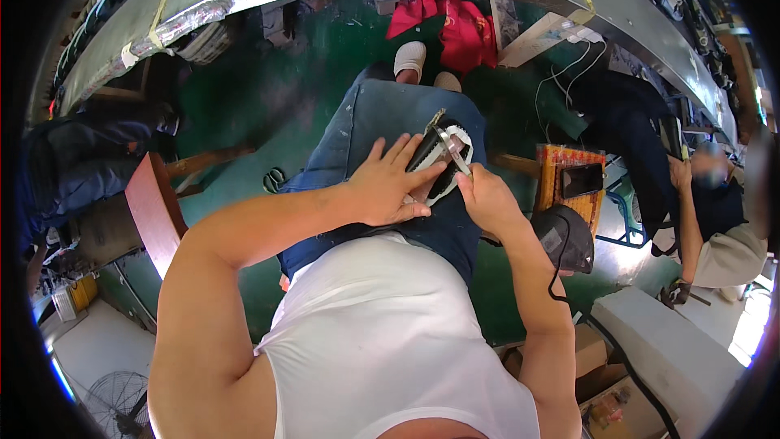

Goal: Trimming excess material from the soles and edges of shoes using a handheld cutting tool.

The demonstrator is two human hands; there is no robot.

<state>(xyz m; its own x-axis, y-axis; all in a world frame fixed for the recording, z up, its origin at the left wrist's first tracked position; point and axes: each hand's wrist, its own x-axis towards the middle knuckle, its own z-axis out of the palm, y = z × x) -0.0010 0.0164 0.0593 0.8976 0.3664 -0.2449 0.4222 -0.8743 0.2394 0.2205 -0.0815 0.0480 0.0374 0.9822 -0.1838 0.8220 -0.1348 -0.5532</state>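
Step in hand looks like tool work on black-and-white shoe-like piece (444,185) — it rests on your lap (366,126). Your left hand (386,191) lies on it, fingers spread, seemingly steadying. Your right hand (487,195) — grip pinching metal tool (457,154) across piece. Next move calls for firm left palm, careful tool angle. Cardboard box (642,416) lower right: reddish item (608,408) inside, too unclear to name.

Black piece (444,184) (white-edged), blue trousers (370,118), white top (382,309)
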